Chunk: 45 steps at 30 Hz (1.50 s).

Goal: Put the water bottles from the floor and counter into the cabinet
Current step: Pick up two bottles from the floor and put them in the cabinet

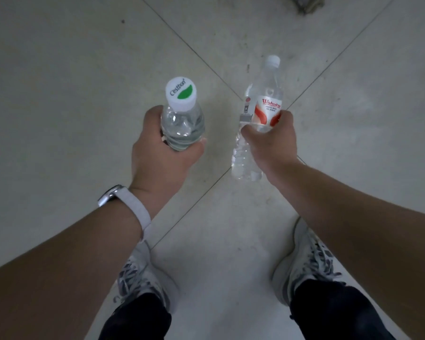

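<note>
The left hand (162, 153) is wrapping its fingers and thumb around the shoulder of a clear plastic water bottle with a white cap bearing a green leaf mark (182, 119), holding it upright so the cap is facing the camera. The right hand (270, 141) is closing around the middle of a second clear plastic water bottle with a red and white label and a white cap (258, 119), gripping just below the label; this bottle is tilting, cap away from the person and base towards the feet. Both bottles are hanging clear of the pale tiled floor (71, 82), above the point where the dark grout lines are crossing, and they are sitting near each other without touching. A white watch band (135, 207) is circling the left wrist, and two grey laced trainers (142, 273) are standing below. Neither cabinet nor counter is showing, so the carry appears to be only beginning. The tilted bottle is looking like the weaker hold: its smooth label could be slipping through the fingers if the grip loosens while walking. With both hands occupied, opening a cabinet door could be forcing an awkward shuffle and a dropped bottle.
</note>
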### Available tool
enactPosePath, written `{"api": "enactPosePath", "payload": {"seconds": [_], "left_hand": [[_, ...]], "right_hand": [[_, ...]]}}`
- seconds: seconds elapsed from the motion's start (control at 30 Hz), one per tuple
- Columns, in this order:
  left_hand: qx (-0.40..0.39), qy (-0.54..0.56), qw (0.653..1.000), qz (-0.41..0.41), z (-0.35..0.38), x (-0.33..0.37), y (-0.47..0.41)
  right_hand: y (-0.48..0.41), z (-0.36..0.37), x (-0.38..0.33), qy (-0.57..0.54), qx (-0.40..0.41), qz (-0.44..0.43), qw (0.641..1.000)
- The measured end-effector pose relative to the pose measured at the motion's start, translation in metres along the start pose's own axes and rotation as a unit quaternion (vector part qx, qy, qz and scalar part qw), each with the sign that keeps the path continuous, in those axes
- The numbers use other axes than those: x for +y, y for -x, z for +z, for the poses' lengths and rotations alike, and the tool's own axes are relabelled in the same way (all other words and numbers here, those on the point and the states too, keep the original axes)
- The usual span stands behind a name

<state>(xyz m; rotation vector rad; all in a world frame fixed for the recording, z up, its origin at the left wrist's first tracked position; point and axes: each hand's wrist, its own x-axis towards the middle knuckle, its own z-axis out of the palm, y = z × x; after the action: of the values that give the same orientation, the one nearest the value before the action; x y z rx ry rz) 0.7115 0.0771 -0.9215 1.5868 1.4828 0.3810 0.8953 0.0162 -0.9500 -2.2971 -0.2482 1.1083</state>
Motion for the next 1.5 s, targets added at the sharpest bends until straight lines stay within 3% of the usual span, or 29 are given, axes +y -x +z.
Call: {"api": "enactPosePath", "payload": {"seconds": [0.3,0.6,0.97,1.5], "left_hand": [[-0.014,0.012,0.999,-0.037,-0.073,0.077,0.04],[-0.012,0.046,0.997,-0.054,-0.197,0.183,0.071],[0.075,0.079,0.99,-0.094,-0.365,0.273,0.133],[0.185,0.085,0.974,-0.102,-0.627,0.318,0.227]], "right_hand": [[0.085,-0.058,-0.095,0.006,-0.05,-0.117,0.992],[0.195,-0.109,-0.209,0.029,-0.062,-0.194,0.979],[0.35,-0.13,-0.327,0.08,-0.103,-0.26,0.957],[0.567,-0.11,-0.487,0.146,-0.092,-0.384,0.907]]}}
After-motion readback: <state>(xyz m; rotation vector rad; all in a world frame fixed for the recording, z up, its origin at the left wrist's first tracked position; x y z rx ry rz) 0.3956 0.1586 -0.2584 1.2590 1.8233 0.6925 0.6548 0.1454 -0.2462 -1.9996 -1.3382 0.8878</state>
